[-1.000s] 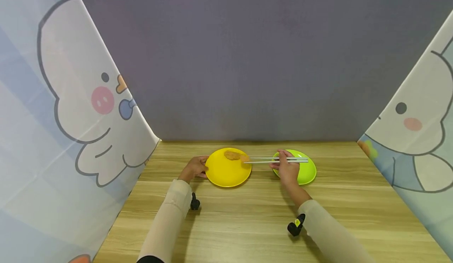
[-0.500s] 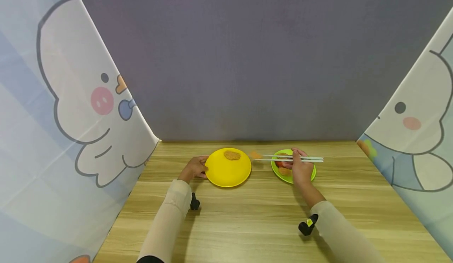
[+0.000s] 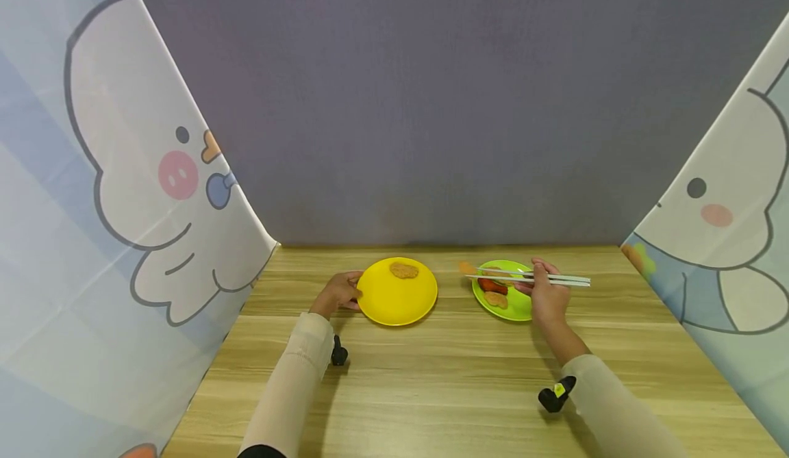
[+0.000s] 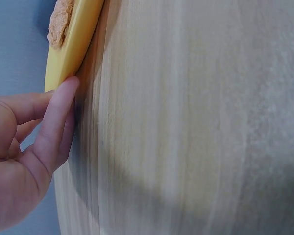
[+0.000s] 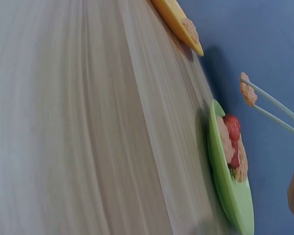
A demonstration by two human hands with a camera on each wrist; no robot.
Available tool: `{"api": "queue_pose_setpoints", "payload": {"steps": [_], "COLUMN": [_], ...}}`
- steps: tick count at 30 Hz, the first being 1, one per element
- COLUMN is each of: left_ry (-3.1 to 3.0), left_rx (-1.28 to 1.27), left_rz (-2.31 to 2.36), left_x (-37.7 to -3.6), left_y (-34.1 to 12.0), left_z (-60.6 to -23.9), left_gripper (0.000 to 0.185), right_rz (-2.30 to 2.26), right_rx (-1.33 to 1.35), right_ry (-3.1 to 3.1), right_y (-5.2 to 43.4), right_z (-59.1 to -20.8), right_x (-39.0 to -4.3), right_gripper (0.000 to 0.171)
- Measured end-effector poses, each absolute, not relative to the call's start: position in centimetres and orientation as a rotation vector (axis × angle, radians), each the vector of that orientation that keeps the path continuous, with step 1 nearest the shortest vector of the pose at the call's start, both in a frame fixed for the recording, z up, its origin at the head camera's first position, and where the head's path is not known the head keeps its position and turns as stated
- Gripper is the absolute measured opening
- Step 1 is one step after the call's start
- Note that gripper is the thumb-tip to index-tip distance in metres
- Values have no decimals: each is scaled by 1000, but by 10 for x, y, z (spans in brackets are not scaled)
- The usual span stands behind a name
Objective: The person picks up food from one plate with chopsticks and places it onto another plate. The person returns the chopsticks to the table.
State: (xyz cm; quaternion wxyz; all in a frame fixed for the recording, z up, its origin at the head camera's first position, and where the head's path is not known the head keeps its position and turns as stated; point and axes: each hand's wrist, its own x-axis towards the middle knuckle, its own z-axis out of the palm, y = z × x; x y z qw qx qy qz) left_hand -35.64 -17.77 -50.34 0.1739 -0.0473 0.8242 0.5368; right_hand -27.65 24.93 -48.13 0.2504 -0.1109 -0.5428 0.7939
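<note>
So the left hand (image 3: pixel 337 292) is parked at the left rim of the yellow plate (image 3: pixel 394 304) in the middle of the frame, fingers mostly straight and just touching the edge (image 4: pixel 63 68), looks like it's there to keep the plate from sliding on the bench (image 3: pixel 431 383) rather than to lift it. The right hand (image 3: pixel 547 298) has its grip curled round a pair of chopsticks (image 3: pixel 530 279), held nearly level and pointing toward frame left, and the tips pinch a small orange-brown bit of food (image 3: pixel 466 268) up in the air, just past the left edge of the green plate (image 3: pixel 514 307) and well clear of the bench; the right wrist view shows that morsel (image 5: pixel 247 92) hanging above the green plate's rim (image 5: pixel 230 196), not touching anything. Held level like that, my guess is it's so the piece doesn't slip out. Count: two plates, two chopsticks, one breaded patty (image 3: pixel 403 270) on the yellow plate, one piece in the chopsticks, and on the green plate I make out a red piece (image 3: pixel 493 285) and one or two tan ones (image 3: pixel 496 300), hard to say exactly.
</note>
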Motion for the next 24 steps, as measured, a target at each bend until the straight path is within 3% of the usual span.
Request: {"api": "queue_pose_setpoints", "payload": {"steps": [24], "left_ry": [2354], "left_rx": [-126], "left_rz": [1521], "left_x": [-358], "left_y": [-178], "left_z": [-505], "left_gripper": [62], "right_rz": [2141], "right_rx": [-431], "right_ry": [-1345], "right_y": [304], "right_z": [-491], "right_x": [-272], "right_gripper": [12]}}
